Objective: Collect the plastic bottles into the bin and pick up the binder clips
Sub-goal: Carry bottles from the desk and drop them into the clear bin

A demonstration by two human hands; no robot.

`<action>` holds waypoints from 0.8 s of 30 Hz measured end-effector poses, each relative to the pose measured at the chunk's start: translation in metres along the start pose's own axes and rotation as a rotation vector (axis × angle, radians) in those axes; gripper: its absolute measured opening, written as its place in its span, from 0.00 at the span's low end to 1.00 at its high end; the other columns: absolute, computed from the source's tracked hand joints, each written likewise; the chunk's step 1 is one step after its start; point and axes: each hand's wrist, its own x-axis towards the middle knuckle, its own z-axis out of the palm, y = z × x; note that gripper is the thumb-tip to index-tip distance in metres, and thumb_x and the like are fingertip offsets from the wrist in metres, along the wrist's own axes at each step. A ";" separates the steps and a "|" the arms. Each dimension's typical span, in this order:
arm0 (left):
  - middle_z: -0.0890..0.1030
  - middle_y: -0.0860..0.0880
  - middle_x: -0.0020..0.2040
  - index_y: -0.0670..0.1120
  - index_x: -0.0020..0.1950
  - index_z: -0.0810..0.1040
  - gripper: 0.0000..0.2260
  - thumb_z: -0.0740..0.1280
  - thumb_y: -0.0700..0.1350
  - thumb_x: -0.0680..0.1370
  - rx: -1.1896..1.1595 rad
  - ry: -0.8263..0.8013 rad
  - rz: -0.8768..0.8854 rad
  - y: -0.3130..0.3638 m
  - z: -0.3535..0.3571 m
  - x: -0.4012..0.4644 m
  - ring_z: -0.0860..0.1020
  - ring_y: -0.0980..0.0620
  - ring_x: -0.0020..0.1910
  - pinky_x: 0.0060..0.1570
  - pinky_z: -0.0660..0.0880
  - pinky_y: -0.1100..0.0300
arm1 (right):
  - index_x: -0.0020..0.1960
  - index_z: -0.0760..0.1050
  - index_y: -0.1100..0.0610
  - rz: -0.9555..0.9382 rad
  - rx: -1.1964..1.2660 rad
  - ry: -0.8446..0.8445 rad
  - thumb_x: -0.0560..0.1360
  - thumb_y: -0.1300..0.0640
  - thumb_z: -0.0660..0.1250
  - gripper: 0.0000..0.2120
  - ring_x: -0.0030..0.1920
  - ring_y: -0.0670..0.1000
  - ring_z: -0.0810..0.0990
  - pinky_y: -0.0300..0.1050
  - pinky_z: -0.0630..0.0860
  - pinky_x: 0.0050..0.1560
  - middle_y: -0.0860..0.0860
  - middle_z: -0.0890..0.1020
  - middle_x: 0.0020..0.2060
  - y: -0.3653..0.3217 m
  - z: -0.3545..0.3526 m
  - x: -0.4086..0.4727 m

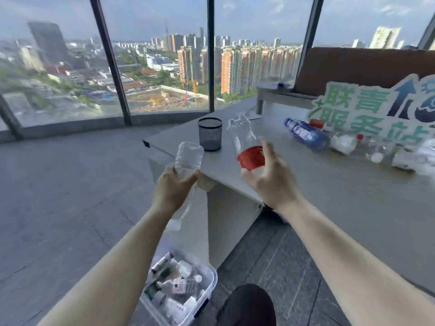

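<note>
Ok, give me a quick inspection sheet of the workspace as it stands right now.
Surface: grey table, bottles along its far right side.
Job's things: clear plastic bin on the floor, holding bottles; blue-labelled bottle lying among several clear bottles; binder clips: nothing seen.
Clutter: black mesh cup; green-lettered sign.
Grippers: left hand shut on a crumpled clear bottle; right hand around a red-labelled clear bottle, fingers spread.
Cables: nothing seen.
Surroundings: large windows, city view.
</note>
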 end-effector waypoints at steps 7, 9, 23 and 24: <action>0.79 0.45 0.48 0.45 0.53 0.71 0.23 0.68 0.62 0.72 -0.064 -0.019 -0.395 -0.146 -0.011 -0.021 0.77 0.45 0.45 0.43 0.72 0.53 | 0.74 0.55 0.44 -0.050 0.114 -0.263 0.72 0.48 0.68 0.35 0.50 0.52 0.75 0.48 0.74 0.48 0.50 0.74 0.55 -0.030 0.120 -0.025; 0.78 0.42 0.52 0.43 0.56 0.71 0.26 0.69 0.63 0.71 -0.073 -0.033 -0.498 -0.180 -0.002 -0.020 0.77 0.43 0.48 0.47 0.74 0.51 | 0.75 0.54 0.44 -0.008 0.116 -0.344 0.73 0.48 0.67 0.36 0.52 0.49 0.75 0.48 0.74 0.50 0.48 0.71 0.56 -0.025 0.149 -0.034; 0.72 0.38 0.67 0.41 0.69 0.68 0.23 0.61 0.50 0.77 0.136 -0.115 -0.657 -0.273 0.001 -0.007 0.73 0.39 0.62 0.58 0.71 0.48 | 0.78 0.45 0.46 0.261 -0.087 -0.771 0.73 0.42 0.66 0.42 0.53 0.54 0.75 0.48 0.72 0.50 0.54 0.70 0.62 0.025 0.279 -0.057; 0.72 0.39 0.67 0.41 0.69 0.68 0.23 0.61 0.50 0.77 0.144 -0.118 -0.643 -0.273 -0.002 -0.007 0.73 0.39 0.62 0.57 0.71 0.48 | 0.78 0.44 0.46 0.260 -0.087 -0.783 0.73 0.41 0.67 0.43 0.53 0.54 0.75 0.47 0.71 0.50 0.54 0.70 0.63 0.026 0.285 -0.057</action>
